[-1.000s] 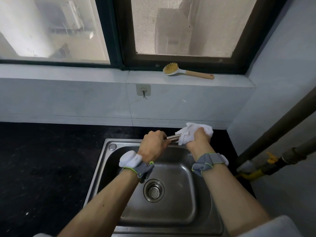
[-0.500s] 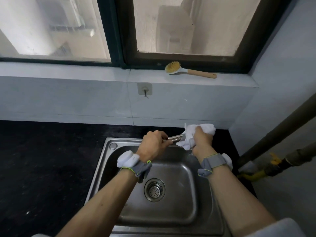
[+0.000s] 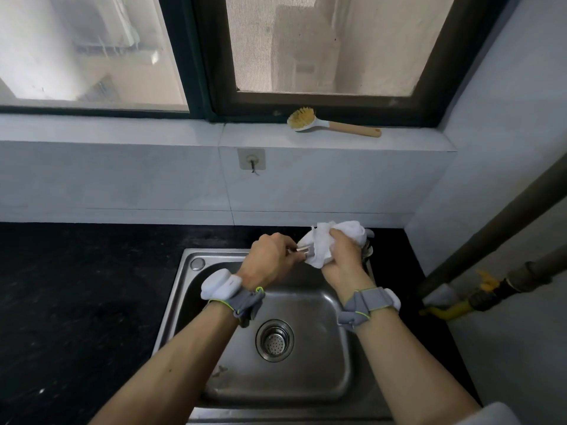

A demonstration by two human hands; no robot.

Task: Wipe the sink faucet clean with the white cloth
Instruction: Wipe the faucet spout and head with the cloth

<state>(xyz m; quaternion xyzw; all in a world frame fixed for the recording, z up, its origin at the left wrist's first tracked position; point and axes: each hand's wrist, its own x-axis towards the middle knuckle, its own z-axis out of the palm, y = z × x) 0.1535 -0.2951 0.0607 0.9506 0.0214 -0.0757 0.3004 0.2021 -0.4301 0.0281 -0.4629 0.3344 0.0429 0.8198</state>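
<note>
A short length of the metal faucet spout (image 3: 302,249) shows between my two hands above the back of the steel sink (image 3: 181,289). My left hand (image 3: 268,260) grips the spout's outer end. My right hand (image 3: 343,259) holds the bunched white cloth (image 3: 322,243) wrapped around the spout nearer its base. The faucet's base is mostly hidden behind the cloth and my right hand. Both wrists carry grey straps with white modules.
A black counter (image 3: 76,286) surrounds the sink, whose drain strainer (image 3: 274,340) sits in the middle. A wooden-handled dish brush (image 3: 331,124) lies on the window ledge. A wall hook (image 3: 251,161) hangs above the sink. Pipes and a yellow valve (image 3: 487,283) stand on the right.
My right hand with the cloth has shifted a little toward the faucet's base and turned around the spout. My left hand keeps its grip on the spout.
</note>
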